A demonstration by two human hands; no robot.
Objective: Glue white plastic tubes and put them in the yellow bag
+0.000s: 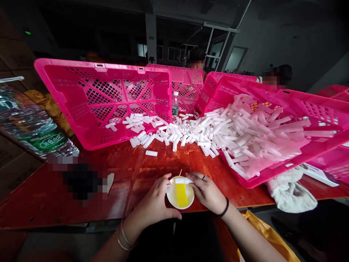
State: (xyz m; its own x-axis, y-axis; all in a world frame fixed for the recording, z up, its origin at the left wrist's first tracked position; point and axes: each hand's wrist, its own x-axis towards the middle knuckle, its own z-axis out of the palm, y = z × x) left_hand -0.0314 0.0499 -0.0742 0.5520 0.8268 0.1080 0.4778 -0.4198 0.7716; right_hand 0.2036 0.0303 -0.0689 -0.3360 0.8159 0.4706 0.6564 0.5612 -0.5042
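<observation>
A small white bowl (171, 202) stands at the table's near edge, with a flat yellow piece (181, 195) and a thin stick (180, 172) in it. My right hand (208, 193) pinches a short white tube (182, 180) and holds it level over the bowl, across the top of the yellow piece. At the bowl's left side, my left hand (154, 198) curls its fingers around another white tube (168, 189), whose round end shows. The left thumb stretches out below the bowl. Beyond both hands lies a single loose tube (151, 153).
A heap of white tubes (191, 131) spreads from a tilted pink crate (289, 160) at right to another pink crate (102, 65) at left. A large water bottle (40, 131), a small bottle (175, 103) and a white cloth (291, 191) surround the workspace. Two people are beyond the crates.
</observation>
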